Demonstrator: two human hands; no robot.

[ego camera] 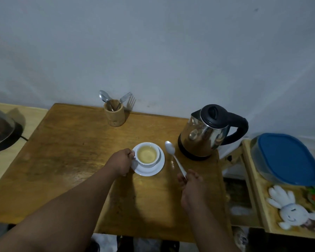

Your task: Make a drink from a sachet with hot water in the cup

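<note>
One cup (147, 154) of pale yellow liquid on saucer (157, 170), mid tabletop (62, 160). Left hand (123, 163) pinches cup handle. Right hand (189, 184) grips spoon (174, 157) by handle end; bowl points far, just right of cup. Stir likely next: spoon swings left. Kettle (205, 131) far right.

cup handle (134, 155) hidden under left hand (121, 161); spoon (173, 155) handle end buried in right hand (193, 186)
</note>
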